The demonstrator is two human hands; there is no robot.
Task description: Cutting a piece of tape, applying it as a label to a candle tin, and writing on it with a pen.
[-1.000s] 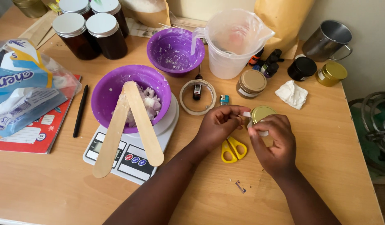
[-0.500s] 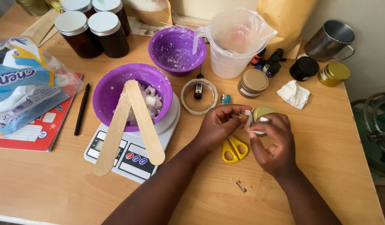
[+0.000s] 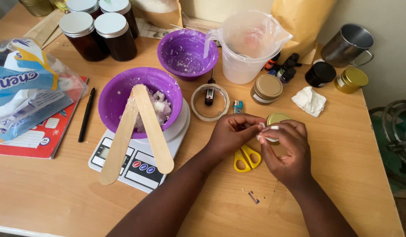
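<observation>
- Small white strip [image 3: 265, 132] sits pinched between both hands, just above a gold-lidded round tin [image 3: 276, 118] on the wooden table [image 3: 343, 145].
- Left hand [image 3: 231, 134] has thumb and fingertips closed on the strip's left end.
- Right hand [image 3: 284, 151] fingers clamp its other end.
- Yellow-handled scissors [image 3: 246, 158] lie beneath the hands.
- Purple bowl [image 3: 119, 94] on a white kitchen scale [image 3: 137, 164] stands well left.

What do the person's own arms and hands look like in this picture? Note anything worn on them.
Both forearms are bare as far as the frame shows, with no sleeves in view. The left hand and right hand wear no gloves. No rings, watch or bracelets can be seen. The fingernails look short and unpainted.
</observation>
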